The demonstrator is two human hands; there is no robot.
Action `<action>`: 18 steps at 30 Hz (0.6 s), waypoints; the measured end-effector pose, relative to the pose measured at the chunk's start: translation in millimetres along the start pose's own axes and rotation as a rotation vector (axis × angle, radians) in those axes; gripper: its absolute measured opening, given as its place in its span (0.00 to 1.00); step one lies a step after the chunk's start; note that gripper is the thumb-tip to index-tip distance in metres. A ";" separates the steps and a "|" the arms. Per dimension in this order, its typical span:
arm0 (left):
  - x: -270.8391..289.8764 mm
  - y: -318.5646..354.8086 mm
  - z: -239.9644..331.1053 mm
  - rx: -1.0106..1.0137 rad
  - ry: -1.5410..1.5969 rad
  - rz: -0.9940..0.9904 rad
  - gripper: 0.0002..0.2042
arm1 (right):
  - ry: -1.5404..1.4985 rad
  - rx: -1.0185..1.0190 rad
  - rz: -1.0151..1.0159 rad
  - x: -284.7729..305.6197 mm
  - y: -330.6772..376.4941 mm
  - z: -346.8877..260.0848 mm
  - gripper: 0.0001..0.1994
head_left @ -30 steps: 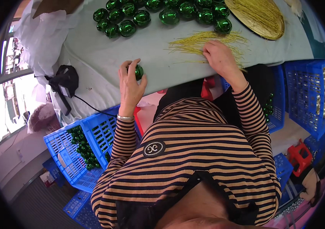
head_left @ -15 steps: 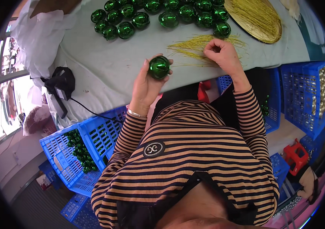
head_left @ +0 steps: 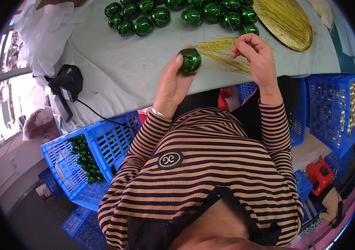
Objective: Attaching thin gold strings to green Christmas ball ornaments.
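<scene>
My left hand [head_left: 173, 81] holds a shiny green ball ornament [head_left: 190, 60] just above the near edge of the pale table [head_left: 119, 66]. To its right, my right hand [head_left: 256, 52] hovers over a loose pile of thin gold strings [head_left: 221, 52], fingers pinched together; whether a string is between them is too fine to see. A row of several more green ball ornaments [head_left: 186, 12] lies along the far side of the table. A round gold tray [head_left: 288, 23] heaped with gold strings sits at the far right.
A black tool with a cord [head_left: 65, 83] lies at the table's left edge beside white plastic sheeting [head_left: 40, 37]. A blue crate [head_left: 83, 162] with green balls stands lower left. Another blue crate [head_left: 336, 116] with gold parts is right. A red object [head_left: 319, 175] lies below it.
My left hand lifted the green ball from the table's near edge up and to the right. My right hand rose off the strings and pinched its fingers.
</scene>
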State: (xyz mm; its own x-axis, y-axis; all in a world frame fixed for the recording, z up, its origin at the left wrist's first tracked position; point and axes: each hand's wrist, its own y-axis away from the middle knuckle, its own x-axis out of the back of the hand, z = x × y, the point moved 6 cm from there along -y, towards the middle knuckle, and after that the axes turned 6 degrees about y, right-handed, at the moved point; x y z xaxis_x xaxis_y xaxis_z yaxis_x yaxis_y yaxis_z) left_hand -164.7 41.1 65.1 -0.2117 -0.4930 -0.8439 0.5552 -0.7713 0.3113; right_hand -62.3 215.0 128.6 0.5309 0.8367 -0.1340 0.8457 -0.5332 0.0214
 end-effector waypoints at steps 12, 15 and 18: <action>-13.0 -8.6 -18.2 0.117 0.011 0.004 0.22 | -0.067 -0.247 -0.003 -36.6 58.3 1.6 0.03; -24.7 -3.3 -21.6 0.034 -0.093 -0.008 0.21 | -0.101 -0.311 0.027 -34.9 67.6 13.6 0.03; -29.9 0.6 -24.2 0.001 -0.171 -0.042 0.21 | -0.114 -0.320 0.052 -31.4 72.5 21.3 0.03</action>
State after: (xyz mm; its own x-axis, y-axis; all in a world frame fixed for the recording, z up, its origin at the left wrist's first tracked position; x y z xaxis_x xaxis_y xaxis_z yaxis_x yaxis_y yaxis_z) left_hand -138.6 65.2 80.0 -0.3685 -0.5212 -0.7698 0.5424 -0.7931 0.2773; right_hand -18.9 147.4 113.3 0.5798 0.7804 -0.2341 0.8010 -0.4936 0.3387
